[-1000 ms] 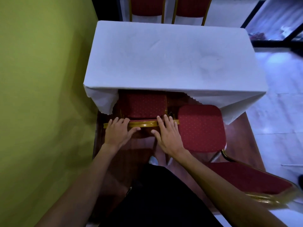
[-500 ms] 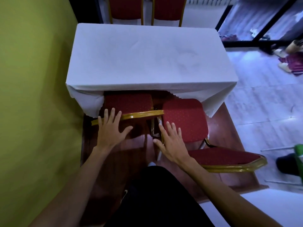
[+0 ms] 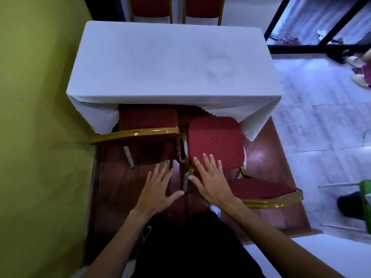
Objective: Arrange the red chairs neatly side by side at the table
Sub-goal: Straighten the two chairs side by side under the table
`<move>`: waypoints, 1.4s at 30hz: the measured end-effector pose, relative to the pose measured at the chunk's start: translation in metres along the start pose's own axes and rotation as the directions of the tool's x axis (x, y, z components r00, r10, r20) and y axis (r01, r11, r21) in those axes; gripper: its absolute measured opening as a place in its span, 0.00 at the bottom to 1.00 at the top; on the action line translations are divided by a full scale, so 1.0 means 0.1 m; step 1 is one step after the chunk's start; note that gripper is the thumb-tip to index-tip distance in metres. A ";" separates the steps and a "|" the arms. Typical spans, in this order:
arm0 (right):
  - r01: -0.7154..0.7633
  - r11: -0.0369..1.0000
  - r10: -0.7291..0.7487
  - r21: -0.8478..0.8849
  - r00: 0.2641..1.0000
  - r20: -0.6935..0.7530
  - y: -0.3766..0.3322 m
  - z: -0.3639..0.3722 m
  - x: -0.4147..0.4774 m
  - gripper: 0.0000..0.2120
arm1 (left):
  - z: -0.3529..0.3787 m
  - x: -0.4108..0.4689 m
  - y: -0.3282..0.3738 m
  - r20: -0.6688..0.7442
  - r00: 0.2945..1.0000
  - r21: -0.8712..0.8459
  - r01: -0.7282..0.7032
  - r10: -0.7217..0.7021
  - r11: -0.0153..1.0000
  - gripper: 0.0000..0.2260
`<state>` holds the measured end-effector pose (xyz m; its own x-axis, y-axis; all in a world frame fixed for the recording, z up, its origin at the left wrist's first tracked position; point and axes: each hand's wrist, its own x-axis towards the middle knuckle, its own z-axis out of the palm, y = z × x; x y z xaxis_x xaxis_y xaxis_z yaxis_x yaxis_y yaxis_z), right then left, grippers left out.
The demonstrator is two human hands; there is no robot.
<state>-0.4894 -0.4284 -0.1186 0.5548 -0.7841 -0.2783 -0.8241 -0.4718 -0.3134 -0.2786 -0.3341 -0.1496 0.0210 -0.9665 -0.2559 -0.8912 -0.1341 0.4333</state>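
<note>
The table (image 3: 172, 63) has a white cloth. The left red chair (image 3: 148, 122) is pushed in under it. The right red chair (image 3: 215, 141) sticks out beside it, a bit crooked. The left hand (image 3: 155, 189) and right hand (image 3: 210, 181) are spread flat and hold nothing. I think the next move is to grab the crooked chair, turn it straight and push it in.

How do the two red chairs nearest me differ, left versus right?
The left chair is tucked partly under the tablecloth; the right chair stands further out, seat mostly exposed. The left chair sits square to it; the right chair is turned askew. Both have red dotted seats, gold frames.
</note>
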 end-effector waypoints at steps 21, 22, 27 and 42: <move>0.141 0.990 -0.141 0.016 0.984 0.110 2.47 -0.40 -1.35 0.34 | 1.05 0.27 2.14 0.108 0.993 -0.021 0.056 -0.054 0.998 0.43; 0.145 0.989 -0.146 0.013 0.984 0.098 2.52 -0.40 -1.37 0.33 | 1.04 0.27 2.13 0.114 0.992 -0.018 0.055 -0.053 0.998 0.42; 0.186 0.981 -0.184 -0.056 0.982 0.040 2.63 -0.37 -1.36 0.31 | 1.03 0.30 2.14 0.094 0.995 -0.035 0.043 -0.040 0.998 0.41; 0.141 0.987 -0.139 -0.070 0.990 0.037 2.70 -0.64 -0.54 0.32 | 0.73 0.99 2.03 -0.046 0.993 -0.059 0.106 -0.109 0.993 0.36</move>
<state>-0.7491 -0.5392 -0.1301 0.6676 -0.6955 -0.2656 -0.7436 -0.6050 -0.2848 -0.4909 -0.4411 -0.1501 0.1388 -0.9552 -0.2616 -0.8559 -0.2486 0.4536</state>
